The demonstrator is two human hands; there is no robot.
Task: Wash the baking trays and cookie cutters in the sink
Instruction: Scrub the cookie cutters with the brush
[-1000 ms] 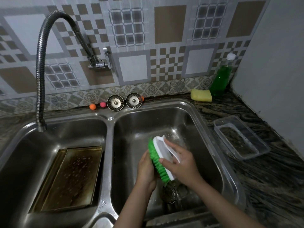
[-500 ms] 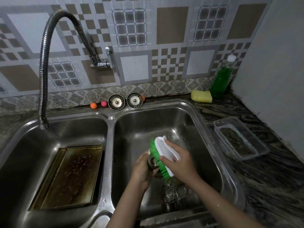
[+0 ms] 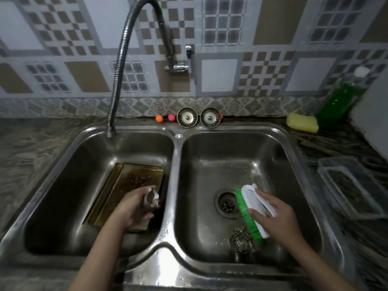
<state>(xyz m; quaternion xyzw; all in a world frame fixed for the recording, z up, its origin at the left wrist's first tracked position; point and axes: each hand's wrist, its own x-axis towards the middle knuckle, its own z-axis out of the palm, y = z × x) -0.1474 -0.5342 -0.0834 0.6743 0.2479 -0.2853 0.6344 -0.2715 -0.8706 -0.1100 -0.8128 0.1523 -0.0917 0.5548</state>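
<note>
Both hands apart, left hand (image 3: 134,205) moved over tray (image 3: 126,192)

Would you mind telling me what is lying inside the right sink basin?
In the right sink basin: the drain and metal cookie cutters near the front. The right hand holds a green brush over them, hiding part of the pile.

Glossy stainless steel sink (image 3: 178,267), tarnished brown metal baking tray (image 3: 117,198), white plastic brush (image 3: 253,208) with green bristles

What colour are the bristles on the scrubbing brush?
Bright green bristles, under a white brush back; the head view shows them.
</note>
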